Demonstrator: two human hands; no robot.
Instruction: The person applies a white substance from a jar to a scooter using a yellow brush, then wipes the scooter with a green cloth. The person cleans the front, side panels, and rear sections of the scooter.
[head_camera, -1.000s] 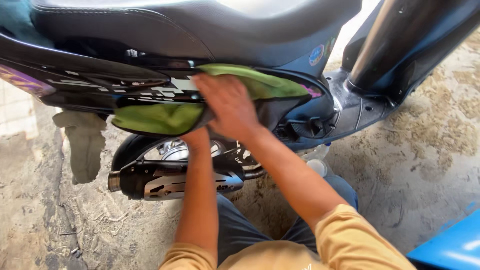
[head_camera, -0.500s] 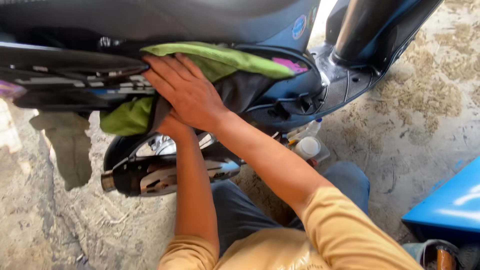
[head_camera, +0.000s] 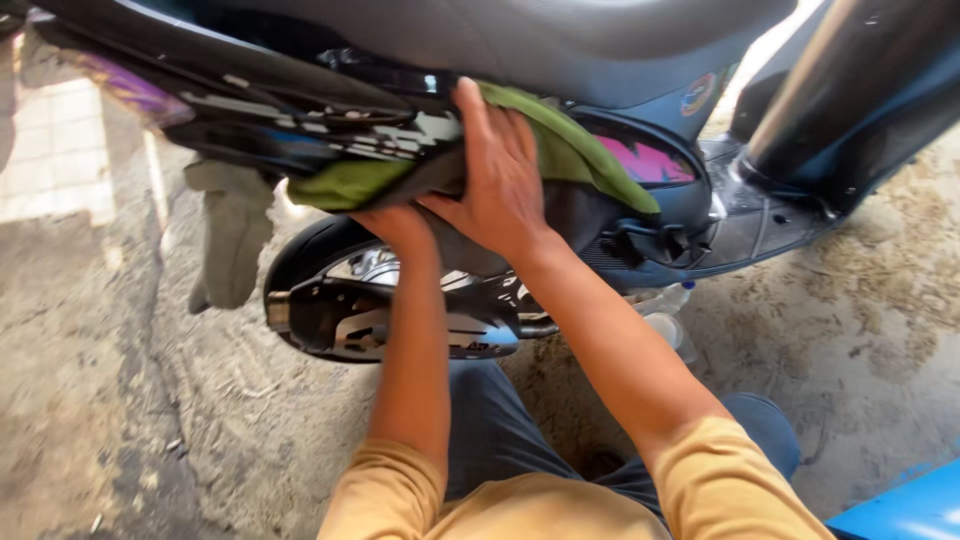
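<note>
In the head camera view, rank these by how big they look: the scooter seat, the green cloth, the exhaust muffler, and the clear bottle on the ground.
1. scooter seat, cut off by the frame
2. green cloth, partly under the right hand
3. exhaust muffler, close to the cloth in apparent size, so that ranking is unsure
4. clear bottle, mostly hidden

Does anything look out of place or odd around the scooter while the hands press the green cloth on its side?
One thing stands out: a clear plastic bottle lies on the sandy ground under the scooter, beside its footboard. The right hand lies flat on the green cloth; the left hand is mostly hidden under it. No spill or damage shows.
</note>
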